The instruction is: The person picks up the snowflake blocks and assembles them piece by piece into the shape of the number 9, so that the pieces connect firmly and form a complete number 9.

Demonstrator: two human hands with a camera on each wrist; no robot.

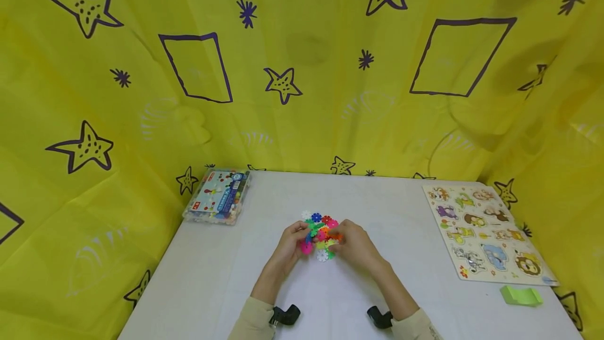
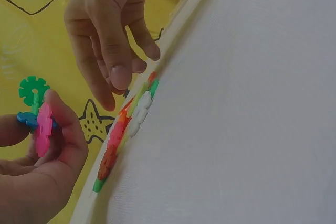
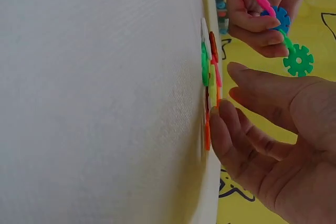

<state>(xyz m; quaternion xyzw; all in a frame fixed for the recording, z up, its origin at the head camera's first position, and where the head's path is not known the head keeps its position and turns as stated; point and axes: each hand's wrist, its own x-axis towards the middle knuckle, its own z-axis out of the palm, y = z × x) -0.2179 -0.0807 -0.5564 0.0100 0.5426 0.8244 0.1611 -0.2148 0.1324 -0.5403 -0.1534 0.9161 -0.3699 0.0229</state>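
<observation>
My left hand (image 1: 287, 248) pinches a small joined cluster of notched plastic discs; the left wrist view shows a pink disc (image 2: 44, 129), a blue disc (image 2: 27, 119) and a green disc (image 2: 34, 91) in it. Loose discs in several colours lie on the white table, among them a white disc (image 1: 322, 255) and a dark blue disc (image 1: 316, 218). Over the right side of this pile is my right hand (image 1: 357, 245); in the right wrist view its fingers (image 3: 223, 129) are spread and loosely bent beside an orange disc (image 3: 207, 135), with nothing visibly gripped.
A clear box of coloured pieces (image 1: 217, 196) stands at the table's back left. At the right lies an animal puzzle board (image 1: 488, 232), with a light green block (image 1: 521, 296) in front of it. A yellow patterned curtain (image 1: 302, 135) surrounds the table's back and sides.
</observation>
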